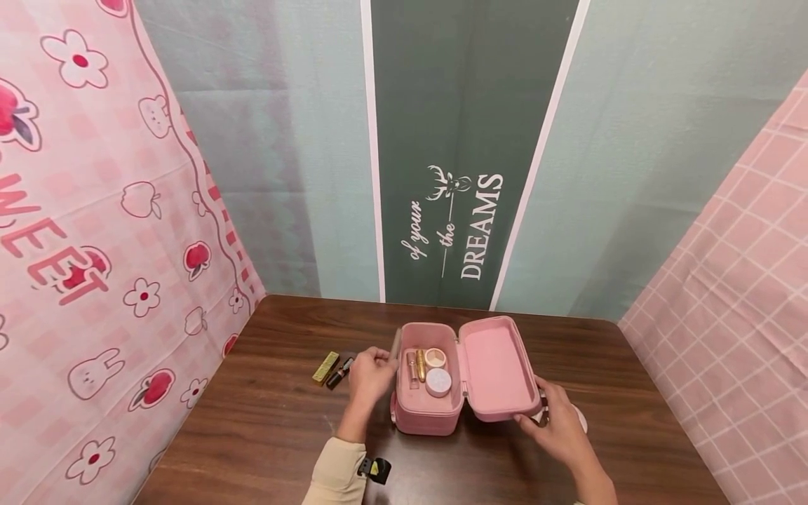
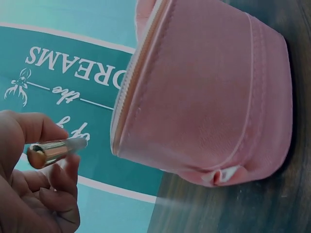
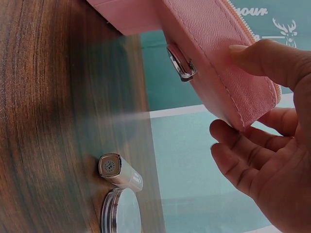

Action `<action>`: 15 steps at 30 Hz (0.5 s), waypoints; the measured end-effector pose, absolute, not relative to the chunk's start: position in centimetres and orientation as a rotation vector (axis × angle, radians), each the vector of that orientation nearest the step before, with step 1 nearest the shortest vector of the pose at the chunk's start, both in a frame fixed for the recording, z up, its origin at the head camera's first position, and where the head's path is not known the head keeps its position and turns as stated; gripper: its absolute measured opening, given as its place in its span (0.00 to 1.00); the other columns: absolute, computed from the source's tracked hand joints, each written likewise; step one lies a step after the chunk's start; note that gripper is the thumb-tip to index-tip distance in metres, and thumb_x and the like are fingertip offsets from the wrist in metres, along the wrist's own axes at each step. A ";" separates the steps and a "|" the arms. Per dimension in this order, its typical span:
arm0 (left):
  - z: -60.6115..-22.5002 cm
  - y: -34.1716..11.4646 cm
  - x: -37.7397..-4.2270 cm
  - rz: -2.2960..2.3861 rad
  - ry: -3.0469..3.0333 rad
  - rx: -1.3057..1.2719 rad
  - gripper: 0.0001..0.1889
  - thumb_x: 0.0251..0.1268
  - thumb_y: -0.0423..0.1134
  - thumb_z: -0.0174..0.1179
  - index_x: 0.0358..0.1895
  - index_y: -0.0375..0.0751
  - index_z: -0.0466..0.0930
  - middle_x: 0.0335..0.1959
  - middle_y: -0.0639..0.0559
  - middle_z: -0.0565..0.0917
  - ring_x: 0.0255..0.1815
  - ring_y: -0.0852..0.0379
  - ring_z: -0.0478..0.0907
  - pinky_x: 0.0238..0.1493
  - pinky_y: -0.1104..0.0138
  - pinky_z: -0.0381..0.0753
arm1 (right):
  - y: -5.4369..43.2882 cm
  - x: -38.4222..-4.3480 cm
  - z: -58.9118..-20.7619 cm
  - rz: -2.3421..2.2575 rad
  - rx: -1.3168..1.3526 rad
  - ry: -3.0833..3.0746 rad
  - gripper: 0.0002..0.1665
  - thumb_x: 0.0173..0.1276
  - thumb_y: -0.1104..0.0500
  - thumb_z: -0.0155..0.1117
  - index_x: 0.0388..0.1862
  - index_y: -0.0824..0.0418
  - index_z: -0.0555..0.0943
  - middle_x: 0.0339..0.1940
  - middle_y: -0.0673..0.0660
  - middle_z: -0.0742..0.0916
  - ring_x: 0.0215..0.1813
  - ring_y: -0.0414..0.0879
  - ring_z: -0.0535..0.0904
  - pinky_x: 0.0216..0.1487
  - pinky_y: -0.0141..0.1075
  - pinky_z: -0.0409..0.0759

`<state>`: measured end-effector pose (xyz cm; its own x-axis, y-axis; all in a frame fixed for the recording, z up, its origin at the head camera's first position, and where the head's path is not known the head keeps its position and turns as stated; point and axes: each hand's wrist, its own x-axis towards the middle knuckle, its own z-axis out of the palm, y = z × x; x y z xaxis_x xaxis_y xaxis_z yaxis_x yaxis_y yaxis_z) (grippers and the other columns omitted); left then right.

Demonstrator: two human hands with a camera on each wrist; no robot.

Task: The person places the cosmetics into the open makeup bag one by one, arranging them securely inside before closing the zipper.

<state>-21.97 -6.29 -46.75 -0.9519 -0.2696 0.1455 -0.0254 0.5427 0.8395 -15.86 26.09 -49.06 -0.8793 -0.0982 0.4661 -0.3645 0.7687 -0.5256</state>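
A pink cosmetic case (image 1: 429,419) stands on the table, its lid (image 1: 499,368) swung out to the right. My right hand (image 1: 558,424) grips the lid's outer corner, thumb on one side and fingers on the other. My left hand (image 1: 372,375) pinches a slim cosmetic tube (image 2: 53,151) with a shiny gold end, just beside the case's left rim. Inside the case lie a pink lip gloss tube (image 1: 412,370), a gold lipstick (image 1: 421,365), a round palette (image 1: 435,358) in several tones and a round pale compact (image 1: 438,382).
Left of the case lie a gold patterned lipstick (image 1: 325,368) and a black lipstick (image 1: 340,373) on the wooden table (image 1: 265,435). Beyond the lid, a squarish tube (image 3: 119,171) and a round white compact (image 3: 124,212) rest near my right hand. Printed cloths hang around the table.
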 end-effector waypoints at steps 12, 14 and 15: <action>-46.3 -5.6 -23.0 -1.354 -2.624 0.232 0.07 0.48 0.42 0.66 0.26 0.42 0.81 0.20 0.56 0.79 0.24 0.56 0.75 0.27 0.60 0.73 | 26.3 -16.0 -49.3 0.871 0.365 -2.540 0.45 0.39 0.64 0.79 0.56 0.75 0.68 0.42 0.65 0.76 0.34 0.48 0.74 0.28 0.33 0.74; -46.3 -5.4 -23.2 -1.339 -2.645 0.234 0.08 0.48 0.43 0.66 0.25 0.42 0.80 0.19 0.55 0.78 0.23 0.55 0.75 0.27 0.61 0.73 | 26.3 -16.0 -49.2 0.877 0.365 -2.542 0.45 0.39 0.64 0.78 0.57 0.75 0.68 0.43 0.65 0.76 0.34 0.48 0.74 0.27 0.34 0.74; -46.3 -5.3 -23.3 -1.336 -2.651 0.231 0.09 0.47 0.43 0.66 0.24 0.42 0.80 0.19 0.54 0.78 0.23 0.55 0.75 0.26 0.61 0.73 | 26.3 -16.0 -49.2 0.881 0.365 -2.543 0.45 0.39 0.64 0.78 0.57 0.75 0.68 0.43 0.65 0.76 0.34 0.48 0.74 0.27 0.34 0.74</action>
<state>-23.30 -5.34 -46.29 -0.9746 -0.2107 0.0763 -0.0640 0.5882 0.8062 -16.01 26.27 -49.23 -0.8764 -0.1064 0.4696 -0.3741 0.7646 -0.5249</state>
